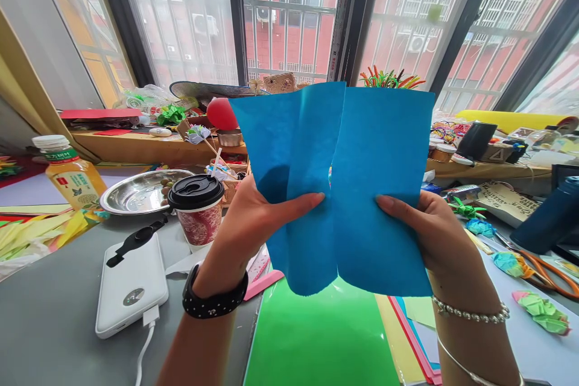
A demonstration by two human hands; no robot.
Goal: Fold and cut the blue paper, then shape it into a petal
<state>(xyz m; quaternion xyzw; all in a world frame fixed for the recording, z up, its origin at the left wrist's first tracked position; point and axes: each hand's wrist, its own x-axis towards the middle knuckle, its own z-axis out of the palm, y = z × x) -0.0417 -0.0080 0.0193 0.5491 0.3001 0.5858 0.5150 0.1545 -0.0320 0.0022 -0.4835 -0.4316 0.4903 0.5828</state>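
Note:
I hold a blue sheet of paper (362, 163) upright in front of me with both hands. It has a vertical crease down the middle and bows towards me. My left hand (253, 217) pinches the left half near the crease, thumb on the front. My right hand (420, 223) pinches the right half, thumb on the front. A black watch band is on the left wrist, silver bracelets on the right.
Under the hands lies a green sheet (316, 338) on several coloured sheets. To the left stand a lidded paper cup (198, 208), a white power bank (131, 283), a steel bowl (136, 192) and a juice bottle (72, 172). Orange scissors (547, 274) and folded paper pieces lie right.

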